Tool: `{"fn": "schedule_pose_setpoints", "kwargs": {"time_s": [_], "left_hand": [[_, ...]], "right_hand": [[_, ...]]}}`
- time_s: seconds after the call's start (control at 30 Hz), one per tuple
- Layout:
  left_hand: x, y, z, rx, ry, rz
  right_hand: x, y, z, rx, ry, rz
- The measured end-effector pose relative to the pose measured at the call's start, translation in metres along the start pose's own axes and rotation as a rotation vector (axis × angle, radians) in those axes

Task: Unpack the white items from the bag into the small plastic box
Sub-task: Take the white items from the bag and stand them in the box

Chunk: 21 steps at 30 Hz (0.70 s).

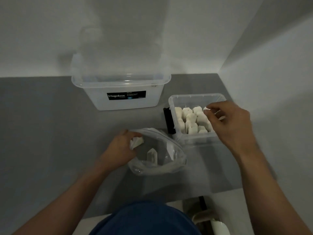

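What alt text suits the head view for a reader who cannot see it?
A person's left hand grips a white item at the mouth of a clear bag, while the right hand pinches a second item over a small plastic box holding white pieces. A Megabox tub stands behind.
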<state>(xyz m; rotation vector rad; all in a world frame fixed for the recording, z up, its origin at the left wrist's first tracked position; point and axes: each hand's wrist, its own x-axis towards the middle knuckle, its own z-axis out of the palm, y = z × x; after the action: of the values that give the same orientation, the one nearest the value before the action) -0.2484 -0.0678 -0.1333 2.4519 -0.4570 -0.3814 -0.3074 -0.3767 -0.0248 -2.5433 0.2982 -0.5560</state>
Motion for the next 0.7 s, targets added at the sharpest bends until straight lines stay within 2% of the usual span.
{"fn": "schedule_pose_setpoints", "kwargs": {"time_s": [0.07, 0.13, 0.2, 0.3, 0.4, 0.7], "left_hand": [[-0.003, -0.002, 0.0, -0.033, -0.02, 0.021], [-0.007, 0.001, -0.002, -0.018, -0.042, 0.092], [-0.006, 0.002, 0.0, 0.049, -0.085, 0.197], [-0.005, -0.01, 0.007, 0.077, -0.181, 0.18], [-0.007, -0.019, 0.011, 0.057, -0.241, 0.143], [-0.014, -0.027, 0.019, 0.078, -0.17, 0.245]], "right_hand": [[-0.038, -0.033, 0.009, 0.156, -0.033, -0.018], [-0.066, -0.055, 0.034, 0.218, -0.158, -0.052], [-0.081, -0.068, 0.066, 0.169, -0.377, -0.047], [-0.09, -0.06, 0.115, -0.073, -0.618, -0.052], [-0.095, -0.045, 0.138, -0.281, -0.646, -0.02], [-0.114, -0.043, 0.152, -0.377, -0.698, -0.068]]}}
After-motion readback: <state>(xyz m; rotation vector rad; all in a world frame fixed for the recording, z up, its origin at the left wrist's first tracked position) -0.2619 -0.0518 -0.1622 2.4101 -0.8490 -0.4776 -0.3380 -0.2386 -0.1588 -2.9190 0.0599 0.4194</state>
